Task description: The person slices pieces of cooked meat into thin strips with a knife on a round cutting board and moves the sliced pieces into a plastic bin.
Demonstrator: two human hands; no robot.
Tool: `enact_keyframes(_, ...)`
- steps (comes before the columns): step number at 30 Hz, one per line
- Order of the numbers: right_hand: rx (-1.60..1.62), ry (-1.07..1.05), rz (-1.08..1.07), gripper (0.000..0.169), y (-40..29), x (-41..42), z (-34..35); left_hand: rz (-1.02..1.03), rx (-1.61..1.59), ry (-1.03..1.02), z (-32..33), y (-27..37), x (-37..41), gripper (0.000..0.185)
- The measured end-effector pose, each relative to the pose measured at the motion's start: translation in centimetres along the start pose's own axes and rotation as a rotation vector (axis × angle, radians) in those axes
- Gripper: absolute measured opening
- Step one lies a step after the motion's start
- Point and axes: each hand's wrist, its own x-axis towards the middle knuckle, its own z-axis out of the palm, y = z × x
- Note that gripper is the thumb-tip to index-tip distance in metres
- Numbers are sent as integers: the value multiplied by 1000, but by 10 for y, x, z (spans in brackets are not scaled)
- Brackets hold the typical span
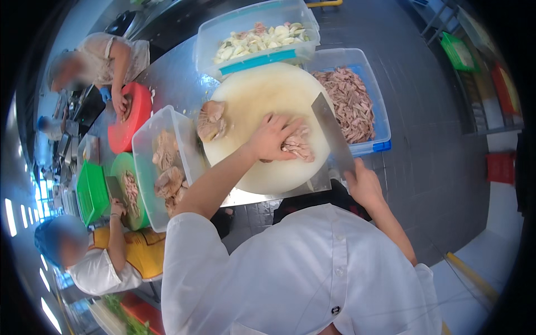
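My left hand [274, 138] rests with spread fingers on a pile of sliced cooked meat [300, 146], on a round white cutting board [255, 92]. My right hand [363, 181] grips the handle of a cleaver [333, 130], whose broad blade is raised at the board's right edge, beside the slices. A larger piece of cooked meat [211, 120] lies at the board's left edge. Right of the board, a clear plastic tub [379, 98] holds a heap of cut meat strips [349, 104]. Whether my left fingers grip the meat or only press on it is hard to tell.
Behind the board stands a tub [268, 56] of pale sliced vegetables. Another tub [142, 155] with whole meat pieces is at the left. Two co-workers work farther left at a red board [144, 109] and a green board [119, 165]; one holds a cleaver [115, 188].
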Motion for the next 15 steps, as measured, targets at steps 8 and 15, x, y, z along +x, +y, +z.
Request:
enact_keyframes(8, -23, 26, 26, 29, -28, -2, 13, 43, -38, -152, -27, -18, 6, 104)
enact_keyframes(15, -29, -37, 47, 29, -56, -2, 24, -11, 52, 32, -3, 0, -20, 103)
